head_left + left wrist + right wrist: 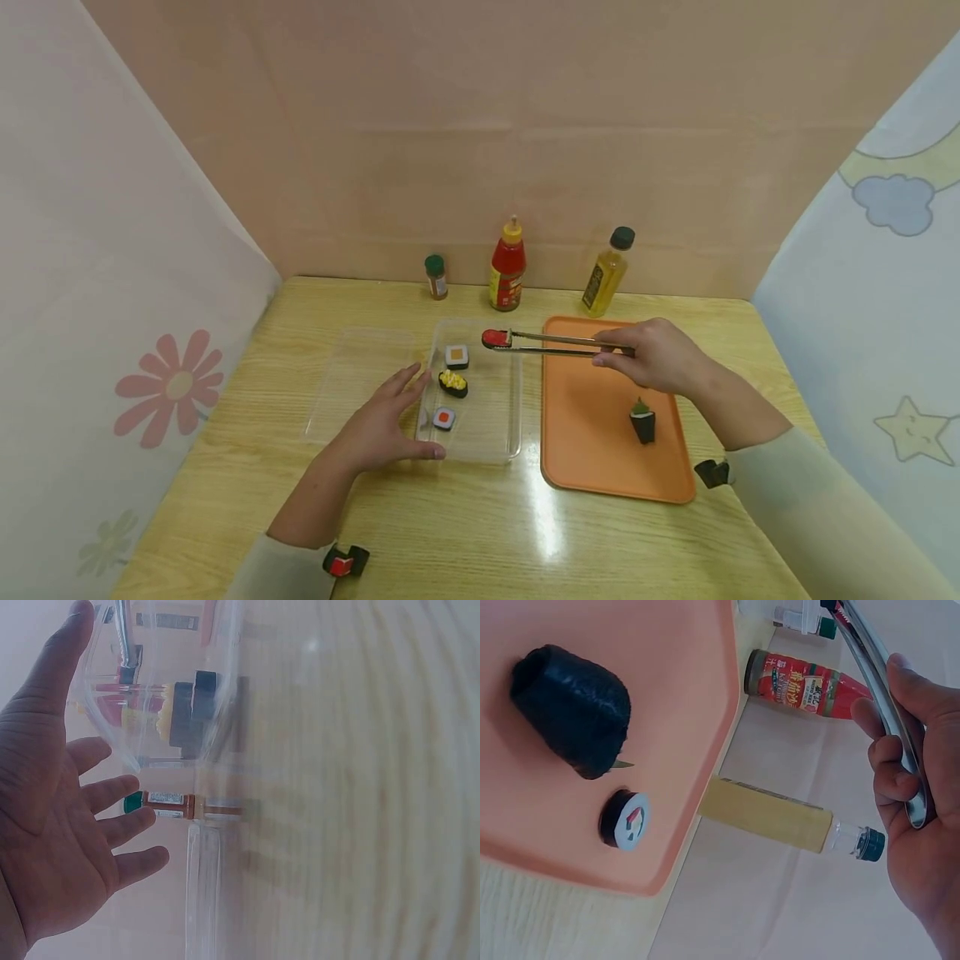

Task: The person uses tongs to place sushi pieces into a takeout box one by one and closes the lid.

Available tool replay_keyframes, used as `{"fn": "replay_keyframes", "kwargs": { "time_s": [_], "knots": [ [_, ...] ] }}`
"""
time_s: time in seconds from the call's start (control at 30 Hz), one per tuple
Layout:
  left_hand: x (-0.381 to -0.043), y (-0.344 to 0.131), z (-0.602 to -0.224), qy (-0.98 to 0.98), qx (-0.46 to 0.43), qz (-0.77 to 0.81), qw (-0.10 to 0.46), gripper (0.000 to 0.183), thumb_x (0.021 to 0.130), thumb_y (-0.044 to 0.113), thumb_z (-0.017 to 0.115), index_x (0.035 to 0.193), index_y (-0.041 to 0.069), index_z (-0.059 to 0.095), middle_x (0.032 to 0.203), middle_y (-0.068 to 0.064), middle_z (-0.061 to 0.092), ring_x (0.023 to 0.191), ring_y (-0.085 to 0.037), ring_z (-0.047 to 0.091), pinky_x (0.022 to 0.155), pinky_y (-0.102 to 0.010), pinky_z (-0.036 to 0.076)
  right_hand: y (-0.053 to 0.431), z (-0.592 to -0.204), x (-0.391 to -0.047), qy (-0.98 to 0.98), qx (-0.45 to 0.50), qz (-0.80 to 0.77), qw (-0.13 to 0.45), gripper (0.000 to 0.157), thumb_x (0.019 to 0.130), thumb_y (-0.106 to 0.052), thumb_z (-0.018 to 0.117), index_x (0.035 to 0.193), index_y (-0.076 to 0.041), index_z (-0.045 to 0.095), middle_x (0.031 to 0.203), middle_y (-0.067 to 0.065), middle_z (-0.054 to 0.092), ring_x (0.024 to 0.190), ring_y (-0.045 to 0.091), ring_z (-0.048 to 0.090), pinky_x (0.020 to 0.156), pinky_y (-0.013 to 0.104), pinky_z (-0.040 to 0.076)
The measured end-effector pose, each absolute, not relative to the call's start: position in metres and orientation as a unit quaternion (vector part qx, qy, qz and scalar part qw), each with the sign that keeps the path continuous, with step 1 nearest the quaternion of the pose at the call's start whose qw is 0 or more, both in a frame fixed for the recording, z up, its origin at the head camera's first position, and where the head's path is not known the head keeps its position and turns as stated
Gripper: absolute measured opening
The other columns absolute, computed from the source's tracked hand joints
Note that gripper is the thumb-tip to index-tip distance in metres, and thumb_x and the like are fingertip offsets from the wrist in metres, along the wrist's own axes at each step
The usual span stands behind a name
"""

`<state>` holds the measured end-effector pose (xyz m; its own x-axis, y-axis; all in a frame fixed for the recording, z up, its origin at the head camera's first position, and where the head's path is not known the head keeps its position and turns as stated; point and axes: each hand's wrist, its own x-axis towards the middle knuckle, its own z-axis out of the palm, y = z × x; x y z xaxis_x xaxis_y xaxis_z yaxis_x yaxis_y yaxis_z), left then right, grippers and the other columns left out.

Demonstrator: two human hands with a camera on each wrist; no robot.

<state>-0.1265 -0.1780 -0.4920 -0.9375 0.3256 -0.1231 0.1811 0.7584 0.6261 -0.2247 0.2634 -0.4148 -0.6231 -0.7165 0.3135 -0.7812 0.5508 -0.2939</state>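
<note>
My right hand point(656, 358) grips metal tongs point(562, 339), whose tips pinch a red-topped sushi piece point(495, 338) above the clear plastic container point(517, 417). Inside the container, along its left side, sit a sushi roll with a yellow centre point(457, 357), a dark-wrapped piece with yellow topping point(453, 383) and a sushi roll with an orange-red centre point(444, 417). My left hand point(382, 429) is at the container's left edge, fingers spread and thumb out near its front corner. Below the right hand lies an orange tray point(585, 450) bearing a dark cone-shaped hand roll point(642, 425).
Beside the hand roll, the right wrist view shows a sushi roll point(625, 820) on the tray. Along the back stand a green-capped spice jar point(436, 279), a red sauce bottle point(507, 271) and an oil bottle point(604, 279). A flat clear lid point(352, 375) lies left of the container.
</note>
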Motion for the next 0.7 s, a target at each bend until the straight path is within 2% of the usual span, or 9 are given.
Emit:
{"fn": "replay_keyframes", "kwargs": {
  "time_s": [0.27, 0.5, 0.7],
  "knots": [
    [-0.127, -0.179, -0.493, 0.931, 0.136, 0.320, 0.113, 0.130, 0.062, 0.081, 0.081, 0.167, 0.027, 0.026, 0.174, 0.003, 0.013, 0.158, -0.035, 0.013, 0.115, -0.066, 0.033, 0.255, -0.405, -0.235, -0.876, 0.439, 0.196, 0.040, 0.026, 0.093, -0.019, 0.080, 0.115, -0.005, 0.079, 0.095, -0.001, 0.079, 0.061, -0.001, 0.064, 0.059, 0.028, 0.055],
    [-0.127, -0.179, -0.493, 0.929, 0.135, 0.325, 0.113, 0.125, 0.066, 0.066, 0.090, 0.166, 0.026, 0.026, 0.173, 0.004, 0.013, 0.158, -0.035, 0.014, 0.115, -0.066, 0.033, 0.246, -0.393, -0.244, -0.880, 0.443, 0.172, 0.018, 0.027, 0.094, -0.021, 0.080, 0.115, -0.005, 0.079, 0.095, -0.001, 0.079, 0.065, -0.001, 0.065, 0.060, 0.029, 0.055],
    [-0.127, -0.178, -0.494, 0.931, 0.133, 0.320, 0.113, 0.125, 0.066, 0.064, 0.091, 0.166, 0.026, 0.026, 0.173, 0.004, 0.013, 0.158, -0.035, 0.014, 0.115, -0.066, 0.033, 0.236, -0.387, -0.250, -0.888, 0.437, 0.144, -0.011, 0.027, 0.094, -0.026, 0.080, 0.113, -0.008, 0.080, 0.094, -0.001, 0.079, 0.070, 0.007, 0.070, 0.064, 0.034, 0.058]
  ]
}}
